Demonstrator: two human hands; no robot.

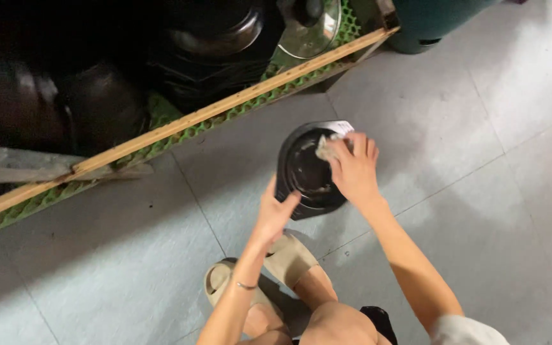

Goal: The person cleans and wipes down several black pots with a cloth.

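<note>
The left hand point(275, 214) clamps the near rim of a black bowl-shaped pot point(306, 171), tipping it on edge just above the grey tiled floor point(467, 128), while the right hand point(352, 167) presses a small pale cloth point(327, 148) into its upper inside wall, fingers closed on the wad. The left grip is a narrow pinch over one edge only, so my guess is that a hard push from the cloth could twist the pot loose and drop it on the tiles or onto the feet in beige slides point(269, 268) directly below (the inside looks glossy, possibly wet, which would not help). Counted: one pot in hand, one cloth, two slides, one glass lid point(311, 29) and at least two dark vessels point(218, 38) on the green matting point(161, 115) behind a wooden rail point(225, 108).
</note>
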